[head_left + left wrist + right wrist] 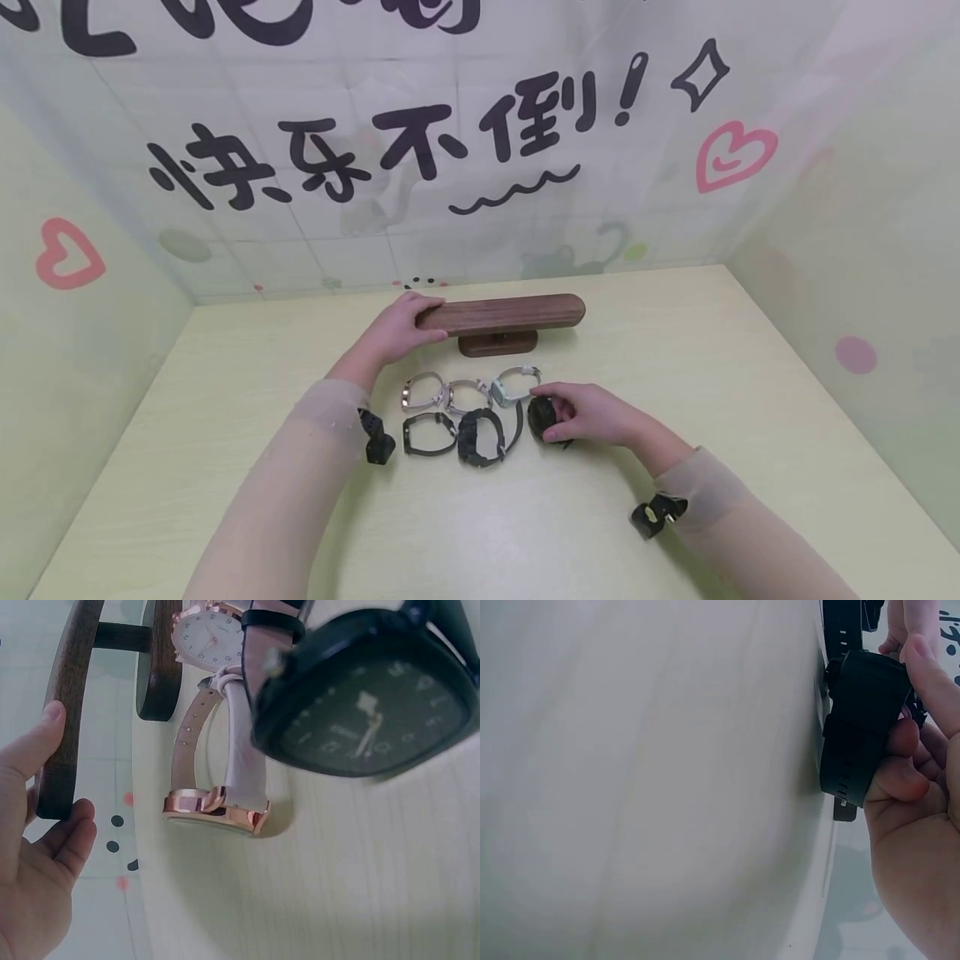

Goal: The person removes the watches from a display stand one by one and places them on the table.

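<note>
At the back of the table, my left hand [399, 330] grips the left end of a dark wooden watch stand [510, 314], a rounded bar on a small oval base. In the left wrist view, the thumb lies on one side of the bar and the fingers curl round the other. My right hand [594, 415] holds a black wristwatch [866, 697] by thumb and fingers, low over the table, right of the other watches. The fingers partly hide this watch in the head view.
Between my hands stand two pink-strapped rose-gold watches [217, 814], a pale blue watch [501, 392], a slim black watch [407, 435] and a chunky black watch [468, 437]. Behind the table [480, 533] hangs a printed wall cloth [420, 233]; side walls flank it.
</note>
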Action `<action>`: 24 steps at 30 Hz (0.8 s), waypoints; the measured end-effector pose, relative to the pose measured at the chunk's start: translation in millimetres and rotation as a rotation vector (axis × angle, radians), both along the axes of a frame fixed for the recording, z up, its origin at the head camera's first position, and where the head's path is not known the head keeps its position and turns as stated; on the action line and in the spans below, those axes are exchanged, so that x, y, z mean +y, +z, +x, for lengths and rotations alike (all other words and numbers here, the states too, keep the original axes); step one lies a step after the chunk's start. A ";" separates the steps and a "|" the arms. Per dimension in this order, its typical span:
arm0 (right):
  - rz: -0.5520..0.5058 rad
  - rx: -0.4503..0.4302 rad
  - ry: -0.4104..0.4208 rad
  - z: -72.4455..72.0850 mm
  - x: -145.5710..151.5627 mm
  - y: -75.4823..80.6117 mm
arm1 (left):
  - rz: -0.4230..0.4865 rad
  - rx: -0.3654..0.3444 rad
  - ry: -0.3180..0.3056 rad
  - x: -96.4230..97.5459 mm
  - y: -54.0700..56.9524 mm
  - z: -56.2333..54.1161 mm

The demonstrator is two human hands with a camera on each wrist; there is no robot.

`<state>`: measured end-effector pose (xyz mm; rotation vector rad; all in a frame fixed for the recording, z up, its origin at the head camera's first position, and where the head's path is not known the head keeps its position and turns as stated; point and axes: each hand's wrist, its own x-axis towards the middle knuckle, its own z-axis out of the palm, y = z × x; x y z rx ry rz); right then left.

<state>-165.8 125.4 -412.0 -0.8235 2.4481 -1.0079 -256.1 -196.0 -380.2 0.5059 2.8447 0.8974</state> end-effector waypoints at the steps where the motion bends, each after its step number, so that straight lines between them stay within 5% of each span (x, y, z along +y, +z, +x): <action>1: -0.001 0.001 -0.001 -0.1 -0.2 0.0 | 0.001 -0.002 0.003 -0.1 0.1 0.0; 24: -0.023 -0.025 -0.027 0.3 -3.4 -0.9 | 0.000 -0.004 0.001 -0.2 1.5 0.3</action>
